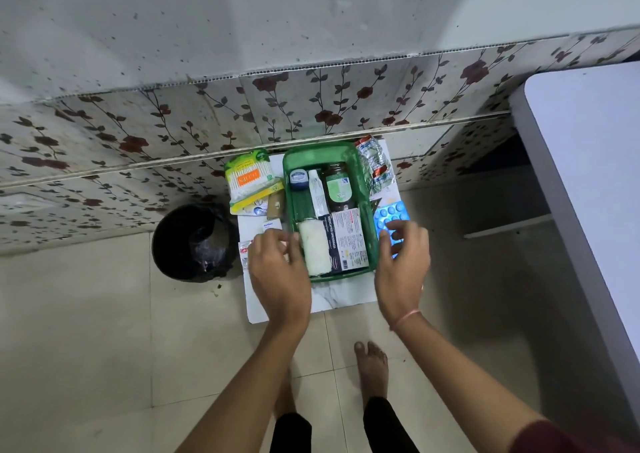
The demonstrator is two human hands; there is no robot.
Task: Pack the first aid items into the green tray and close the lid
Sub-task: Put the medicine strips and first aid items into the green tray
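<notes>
Black bin [194, 243], lined with a dark bag, stands on the floor just left of the white board [332, 296]; its contents cannot be made out.

Board's far left corner: cotton-bud pack [251, 179], yellow-green, with a small brown packet [275, 205] beside it. Left edge: a small white box [272, 224] and a sachet [244, 246], both partly hidden by the left hand [277, 272].

Left hand: fingers loosely curled over the tray's left wall; whether it grips anything cannot be told.

Green tray [349, 156], middle of the board, open, no lid seen on it. Inside, left to right at the far end: small blue-white tin [298, 179], white tube [317, 193], dark bottle with green label [341, 189]. Near end: white gauze roll [313, 248], then dressings box [348, 241], lying flat and side by side.

Right of tray, far corner: foil strips [375, 165]. Right edge: blue blister pack [393, 218], partly under the right hand [403, 262].

Right hand: fingers spread, tips over the blister pack, motion-blurred; a grasp cannot be confirmed. Pink thread on wrist.

Board lies on beige floor tiles against a floral-tiled wall base. White tabletop [588, 182] at the right. Bare feet are visible below.
</notes>
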